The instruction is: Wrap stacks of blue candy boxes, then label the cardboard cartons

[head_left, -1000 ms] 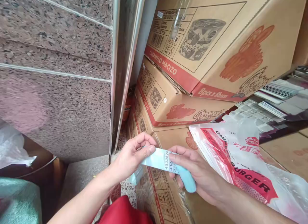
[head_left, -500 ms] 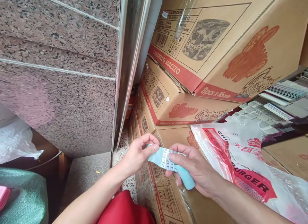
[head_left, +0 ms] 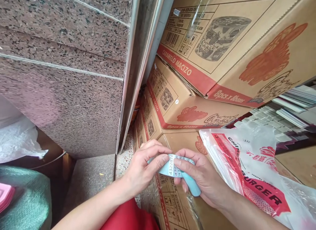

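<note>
A light-blue strip of number labels (head_left: 171, 165), printed 4322878, stretches between my two hands in front of the boxes. My left hand (head_left: 149, 160) pinches the strip's left end between thumb and fingers. On the other side, my right hand (head_left: 195, 172) grips the strip with its thumb on top of the white labels, and a curled blue length hangs below the palm. Right behind them stands a stack of cardboard boxes (head_left: 190, 116) marked Caramelo Macizo; the top box (head_left: 227, 88) carries a small white number label (head_left: 176, 12) near its upper left corner.
A printed plastic bag (head_left: 254, 170) lies on a box at the right, with stacked paper goods (head_left: 296, 101) behind it. To the left rise a granite wall (head_left: 74, 101) and a metal door frame (head_left: 138, 58). A green sack (head_left: 27, 197) sits at lower left.
My left hand has moved slightly right, nearer my right hand, and its fingers now cover more of the strip's end. The view has shifted a little.
</note>
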Motion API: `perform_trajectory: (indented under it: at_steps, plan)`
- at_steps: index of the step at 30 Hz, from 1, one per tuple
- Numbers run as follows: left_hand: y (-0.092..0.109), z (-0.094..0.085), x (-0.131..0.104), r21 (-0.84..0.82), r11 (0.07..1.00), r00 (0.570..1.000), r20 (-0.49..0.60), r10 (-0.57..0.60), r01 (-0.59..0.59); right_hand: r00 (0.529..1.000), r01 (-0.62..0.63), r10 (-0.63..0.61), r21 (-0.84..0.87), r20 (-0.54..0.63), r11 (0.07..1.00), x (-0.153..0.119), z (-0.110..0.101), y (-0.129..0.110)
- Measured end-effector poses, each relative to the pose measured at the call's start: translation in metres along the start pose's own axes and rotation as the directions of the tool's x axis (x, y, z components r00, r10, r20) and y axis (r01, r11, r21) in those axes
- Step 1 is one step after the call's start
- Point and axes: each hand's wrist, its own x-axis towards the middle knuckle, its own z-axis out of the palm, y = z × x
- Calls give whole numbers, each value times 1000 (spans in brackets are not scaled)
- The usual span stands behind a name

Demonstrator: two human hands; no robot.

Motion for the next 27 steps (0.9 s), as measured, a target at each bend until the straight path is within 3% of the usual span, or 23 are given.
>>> perform_trajectory:
  at_steps: [3, 8, 11, 18, 22, 27]
  plan:
    - [-2, 3, 0, 24, 1000, 1000, -21, 20, -20, 1000, 15, -15, -8, -5, 1000, 0, 1, 1]
    - [-3, 6, -4, 126, 991, 987, -144, 70, -52, 999, 21, -21, 3, -33, 1000, 1, 1, 3]
    - [1, 5, -6, 109, 994, 996, -86, 33, -23, 998, 9, -9, 3, -68, 1000, 1, 2, 3]
    - [-1, 3, -3, -175, 970, 986, 50, -161, 168, 999, 5, -5, 8, -48, 1000, 1, 1, 3]
    - [-2, 5, -2, -380, 877, 956, 126, -267, 295, 999, -1, 1, -6, -42, 1000, 1, 2, 3]
    - [2, 8, 0, -587, 728, 931, 155, -330, 355, 999, -4, 4, -7, -53, 1000, 2, 3, 3]
